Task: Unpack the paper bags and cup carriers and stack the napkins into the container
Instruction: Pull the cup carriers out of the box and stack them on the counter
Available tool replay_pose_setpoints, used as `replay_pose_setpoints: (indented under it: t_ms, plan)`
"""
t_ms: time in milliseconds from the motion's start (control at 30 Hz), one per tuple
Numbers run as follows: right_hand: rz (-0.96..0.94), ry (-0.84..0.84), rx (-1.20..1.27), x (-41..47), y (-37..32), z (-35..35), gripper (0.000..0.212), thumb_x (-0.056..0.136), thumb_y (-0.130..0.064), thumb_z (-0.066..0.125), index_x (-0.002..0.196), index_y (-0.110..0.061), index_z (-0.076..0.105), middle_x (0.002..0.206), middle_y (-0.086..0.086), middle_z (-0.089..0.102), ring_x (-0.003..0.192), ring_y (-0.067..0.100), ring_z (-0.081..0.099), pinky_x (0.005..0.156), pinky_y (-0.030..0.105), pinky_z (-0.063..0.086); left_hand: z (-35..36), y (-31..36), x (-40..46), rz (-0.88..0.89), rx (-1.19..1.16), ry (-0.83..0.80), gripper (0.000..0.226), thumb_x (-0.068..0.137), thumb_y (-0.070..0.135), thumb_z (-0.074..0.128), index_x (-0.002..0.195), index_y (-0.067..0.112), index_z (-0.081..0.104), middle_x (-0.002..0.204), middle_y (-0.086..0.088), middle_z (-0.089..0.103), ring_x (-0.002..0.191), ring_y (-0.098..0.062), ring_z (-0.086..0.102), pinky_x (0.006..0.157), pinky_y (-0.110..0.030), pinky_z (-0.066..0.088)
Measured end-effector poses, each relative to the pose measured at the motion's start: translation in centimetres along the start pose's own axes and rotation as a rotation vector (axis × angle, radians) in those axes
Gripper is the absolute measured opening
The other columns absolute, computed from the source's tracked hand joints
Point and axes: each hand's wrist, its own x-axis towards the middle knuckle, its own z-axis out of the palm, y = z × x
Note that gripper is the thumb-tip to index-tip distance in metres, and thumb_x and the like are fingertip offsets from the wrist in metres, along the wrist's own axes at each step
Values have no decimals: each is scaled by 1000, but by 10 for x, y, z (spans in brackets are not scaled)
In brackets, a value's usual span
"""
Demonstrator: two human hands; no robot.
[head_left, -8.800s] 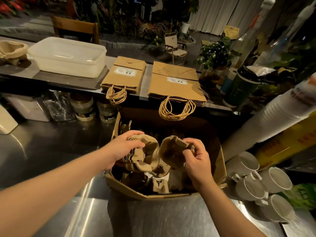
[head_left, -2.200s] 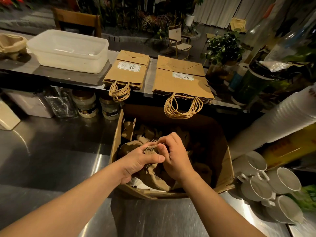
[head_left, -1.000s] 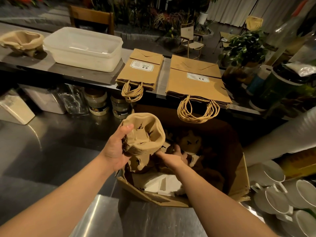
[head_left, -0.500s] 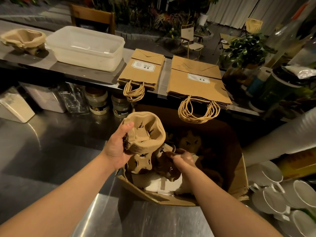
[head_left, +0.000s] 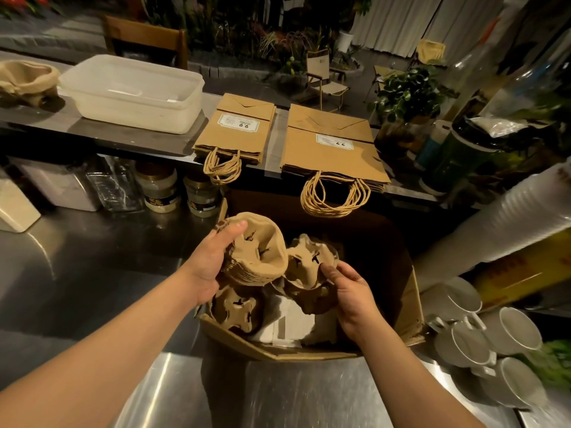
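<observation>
Two stacks of paper bags (head_left: 238, 134) (head_left: 332, 149) lie on the shelf, beside one plastic container (head_left: 133, 94). Two jars (head_left: 159, 188) (head_left: 202, 196) stand below. One cardboard box (head_left: 408, 307) sits on the counter (head_left: 77, 242). Four white mugs (head_left: 454, 298) (head_left: 513, 330) (head_left: 463, 344) (head_left: 513, 384) cluster at the right.

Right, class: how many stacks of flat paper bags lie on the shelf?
2. A smaller bag stack lies beside the plastic tub; a larger bag stack lies right of it, above the box. Both have handles hanging over the edge. None seem hidden.
</observation>
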Motion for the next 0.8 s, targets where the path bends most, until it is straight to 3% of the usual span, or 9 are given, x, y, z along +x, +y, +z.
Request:
replay_pose_setpoints:
  t_ms: [67,133,233,333,433,533,600,700,800]
  plan:
    - [-118,-23,-18,-11,-5,-4,29,91,-22,74,119,-21,70,107,4,78,102,26,74,85,57,60,4,-1,-1,-90,82,45,72,70,68,72,126,24,68,118,-14,76,116,-37,67,106,-53,49]
    - [-264,-30,-112,-20,-5,-8,28,93,-21,72,121,-25,69,109,-2,77,103,19,73,81,48,63,7,-2,-4,-187,148,52,90,49,80,77,121,26,71,118,-12,76,120,-38,63,114,-58,40]
    - [-507,-37,-308,-30,-1,-12,25,93,-16,72,113,-31,71,105,-9,74,102,10,69,87,38,60,13,-4,-7,-272,245,48,101,32,83,78,116,26,72,121,-12,73,122,-37,60,116,-57,38]
    - [-760,-69,-568,-33,8,-17,35,88,-13,77,100,-45,74,98,-16,60,97,7,60,80,26,57,17,-5,-8,-315,261,48,114,26,84,81,123,26,69,126,-14,71,121,-38,60,114,-56,41]
    - [-919,-52,-740,-36,16,-17,31,86,-28,76,108,-49,71,107,-26,52,105,1,55,82,18,55,18,-5,-9,-358,260,47,130,13,86,84,127,24,66,127,-17,69,122,-41,59,113,-56,42]
    - [-959,9,-825,-38,16,-13,28,84,-44,65,110,-52,70,114,-26,47,110,9,53,86,31,58,20,-3,-14,-381,256,35,124,17,86,84,123,22,68,124,-18,70,120,-41,61,114,-56,41]
    - [-1055,55,-882,-36,16,-11,28,85,-38,69,112,-46,73,116,-21,46,106,17,55,80,36,60,23,-2,-17,-387,265,35,115,27,86,83,120,21,67,121,-19,71,118,-41,62,113,-57,43]
    - [-1126,82,-939,-32,19,-12,40,79,-17,85,112,-39,76,117,-13,49,101,22,56,73,37,60,26,0,-21,-383,278,34,84,51,73,74,112,16,70,107,-20,75,109,-41,66,108,-54,48]
    - [-1132,79,-961,-31,20,-12,41,78,-16,86,113,-35,76,115,-5,55,101,22,56,73,36,60,25,1,-23,-383,282,46,72,62,68,72,110,15,70,101,-20,77,106,-41,68,105,-53,51]
